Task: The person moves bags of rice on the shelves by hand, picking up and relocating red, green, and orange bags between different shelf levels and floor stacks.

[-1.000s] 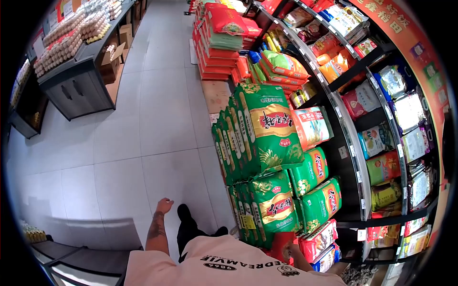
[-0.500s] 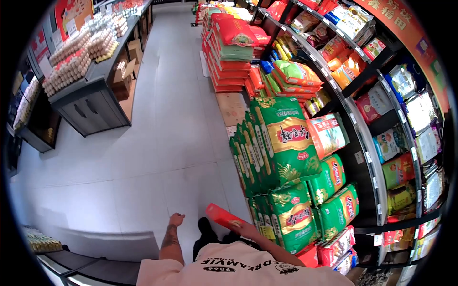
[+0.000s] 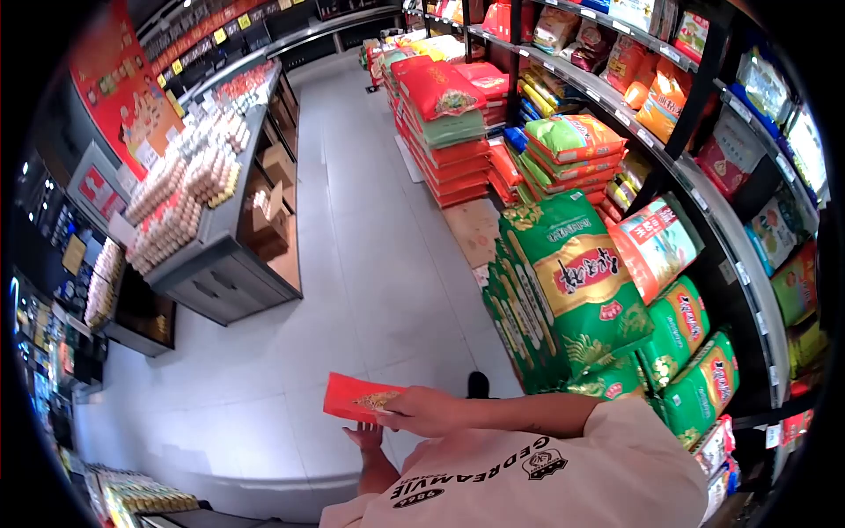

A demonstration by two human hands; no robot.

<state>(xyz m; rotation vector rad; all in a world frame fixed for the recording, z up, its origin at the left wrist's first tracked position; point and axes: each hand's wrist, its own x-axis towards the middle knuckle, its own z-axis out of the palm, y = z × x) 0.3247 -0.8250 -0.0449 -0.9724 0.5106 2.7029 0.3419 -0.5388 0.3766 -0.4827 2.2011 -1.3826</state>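
Observation:
My right hand [image 3: 424, 411] reaches across the front of my body with its fingers closed on the right end of a flat red packet [image 3: 352, 396] that has a gold print. Just below the packet, my left hand [image 3: 365, 436] is raised with its fingers apart, close to the lower edge. Whether those fingertips touch the packet cannot be made out.
Green rice bags [image 3: 585, 282] stand and lie to the right, beside packed shelves [image 3: 704, 198]. Red sacks [image 3: 440, 92] are stacked farther ahead. On the left, a grey counter [image 3: 224, 282] holds trays of eggs [image 3: 167, 224]. Pale floor [image 3: 352, 299] runs between.
The view has shifted left. My right hand has carried the red packet leftward across my body, and my left hand, earlier apart from it, is now just under it with fingers spread.

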